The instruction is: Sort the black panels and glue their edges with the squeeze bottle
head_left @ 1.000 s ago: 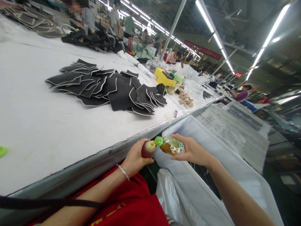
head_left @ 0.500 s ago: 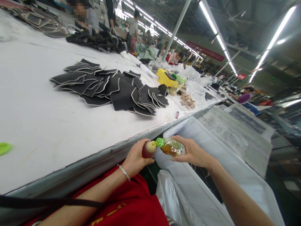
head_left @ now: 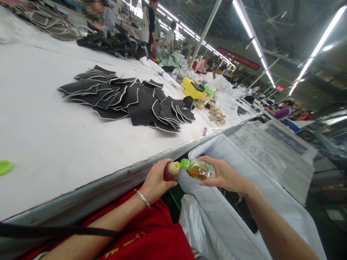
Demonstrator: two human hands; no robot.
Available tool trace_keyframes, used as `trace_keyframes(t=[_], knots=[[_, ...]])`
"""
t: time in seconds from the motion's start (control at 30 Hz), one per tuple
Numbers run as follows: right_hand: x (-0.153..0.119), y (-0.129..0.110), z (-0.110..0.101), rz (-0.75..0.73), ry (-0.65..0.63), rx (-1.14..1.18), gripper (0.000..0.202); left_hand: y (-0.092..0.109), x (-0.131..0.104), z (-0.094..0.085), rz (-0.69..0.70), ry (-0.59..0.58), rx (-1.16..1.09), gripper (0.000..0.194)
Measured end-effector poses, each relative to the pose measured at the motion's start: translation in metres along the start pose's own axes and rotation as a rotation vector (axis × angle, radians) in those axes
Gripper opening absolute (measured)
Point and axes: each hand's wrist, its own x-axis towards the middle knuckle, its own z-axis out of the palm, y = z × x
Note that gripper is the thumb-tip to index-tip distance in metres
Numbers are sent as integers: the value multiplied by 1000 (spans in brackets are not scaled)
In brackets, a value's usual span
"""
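Observation:
My left hand is wrapped round a small reddish bottle with a pale yellow neck, which points up and to the right. In my right hand lies a clear plastic bottle of amber liquid, tipped on its side. Its green top is right at the mouth of the reddish bottle; whether the two touch I cannot tell. Both bottles are held in front of the table edge, over the gap beside the white bin. On the table is a spread pile of black cut pieces with pale edges.
A white plastic bin stands at the right, with dark material inside. On the table are a yellow box, beige scraps, a green ring-shaped object and black straps. Other people work farther back.
Hands and bottles keep nearly the same place and pose. The view has shifted slightly, and a person in the background has moved.

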Motion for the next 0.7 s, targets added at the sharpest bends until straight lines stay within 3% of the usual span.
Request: trace_keyframes(t=[0.3,0.7], knots=[[1,-5,0,-53,29,109,57,-7,-1,3,-39,27,-57,59],[6,-12,3,7,-2,-7,56,5,-3,-5,-46,73,7,61]])
